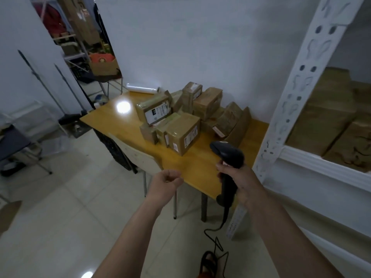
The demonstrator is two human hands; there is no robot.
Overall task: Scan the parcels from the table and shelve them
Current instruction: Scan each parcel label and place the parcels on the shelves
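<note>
Both forearms reach forward from the bottom edge, bare, angled up and inward toward the table (112,121).

Left hand (166,182): loosely curled, fingers folded toward the palm, thumb over the index finger. I see nothing in it. It hovers just off the table's near corner, not touching the wood.

Right hand (237,180): wrapped round the scanner (227,155) grip, fingers closed on the handle, index finger up near the red mark under the head. Wrist roughly straight, back of the hand facing right.

Scanner: black, handle's long axis near vertical, tilted slightly. Head points up-left toward the parcels (181,135). Its cable (215,230) drops from the handle base and loops on the floor (60,207).

Parcels: a cluster of brown taped boxes on the table's far-right half, by the wall. Nearest box sits corner-on to me, labels on its near faces. One behind it on the left shows a large white label. At the right, a flat one leans on edge against the pile. All are well apart from both hands.

Rack (297,91): white slotted upright at right, brown boxes (329,115) already on its shelf.

Film roll (143,89) lies at the table's far edge. Chair (138,155) is tucked in at the near left side.
</note>
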